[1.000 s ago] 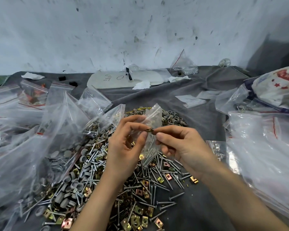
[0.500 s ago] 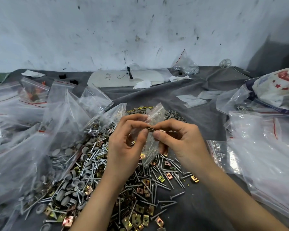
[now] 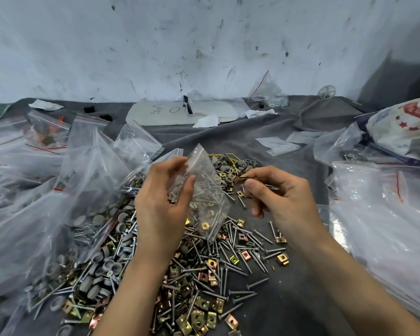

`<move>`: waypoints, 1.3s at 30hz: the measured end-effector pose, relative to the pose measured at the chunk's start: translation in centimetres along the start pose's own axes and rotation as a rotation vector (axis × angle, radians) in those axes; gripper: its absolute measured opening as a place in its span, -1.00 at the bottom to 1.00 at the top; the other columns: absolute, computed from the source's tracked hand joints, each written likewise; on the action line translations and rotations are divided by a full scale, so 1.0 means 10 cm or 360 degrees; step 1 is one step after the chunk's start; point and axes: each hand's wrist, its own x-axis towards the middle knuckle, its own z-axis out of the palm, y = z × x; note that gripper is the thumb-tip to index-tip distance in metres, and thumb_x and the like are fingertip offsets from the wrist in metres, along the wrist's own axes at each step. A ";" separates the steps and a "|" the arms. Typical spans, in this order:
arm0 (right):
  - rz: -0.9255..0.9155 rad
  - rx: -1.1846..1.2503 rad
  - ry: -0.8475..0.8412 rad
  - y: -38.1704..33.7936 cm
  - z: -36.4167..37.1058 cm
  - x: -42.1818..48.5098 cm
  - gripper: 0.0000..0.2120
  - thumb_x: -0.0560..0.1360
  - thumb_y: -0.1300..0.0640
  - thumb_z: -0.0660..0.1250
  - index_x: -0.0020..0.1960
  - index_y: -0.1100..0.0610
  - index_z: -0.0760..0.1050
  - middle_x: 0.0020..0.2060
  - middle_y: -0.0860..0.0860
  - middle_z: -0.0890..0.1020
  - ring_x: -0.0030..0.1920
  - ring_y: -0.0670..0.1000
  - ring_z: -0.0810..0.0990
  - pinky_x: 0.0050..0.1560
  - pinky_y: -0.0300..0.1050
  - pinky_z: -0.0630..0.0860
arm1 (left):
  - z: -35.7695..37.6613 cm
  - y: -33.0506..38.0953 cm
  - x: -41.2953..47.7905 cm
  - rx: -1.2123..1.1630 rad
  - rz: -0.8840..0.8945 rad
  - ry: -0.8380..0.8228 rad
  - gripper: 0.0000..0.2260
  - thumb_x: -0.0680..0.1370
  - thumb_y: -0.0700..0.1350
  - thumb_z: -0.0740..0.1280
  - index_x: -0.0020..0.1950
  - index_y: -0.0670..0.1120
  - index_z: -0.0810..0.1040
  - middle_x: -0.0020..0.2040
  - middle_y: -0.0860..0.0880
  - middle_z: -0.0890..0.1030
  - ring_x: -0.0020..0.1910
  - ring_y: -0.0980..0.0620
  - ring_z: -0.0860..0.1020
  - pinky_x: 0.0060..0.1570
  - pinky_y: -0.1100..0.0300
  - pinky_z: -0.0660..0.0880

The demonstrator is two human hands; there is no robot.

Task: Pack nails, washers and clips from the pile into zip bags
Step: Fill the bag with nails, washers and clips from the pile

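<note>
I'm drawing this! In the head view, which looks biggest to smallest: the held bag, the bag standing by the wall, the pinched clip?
1. Held zip bag.
2. Bag by the wall, though it stands farther back.
3. Gold clip.

The pile of silver nails, grey washers and brass clips spreads over the cloth's near middle. Above it a small clear zip bag, part-filled with the same, hangs tilted in the left hand. One brass clip sits pinched in the right hand, just right of the bag.
</note>
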 end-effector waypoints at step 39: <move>-0.0464 -0.1828 -0.0612 -0.64 -0.09 0.28 -0.97 0.58 0.05 0.21 -0.01 -0.04 0.42 -0.48 -0.15 0.48 -0.38 0.02 0.56 -0.17 0.01 0.53 | 0.08 0.09 -0.11 -0.0157 0.0426 -0.0156 -0.85 0.56 -0.18 0.34 0.12 -0.12 0.50 -0.08 -0.02 0.53 -0.15 0.14 0.51 -0.07 0.46 0.43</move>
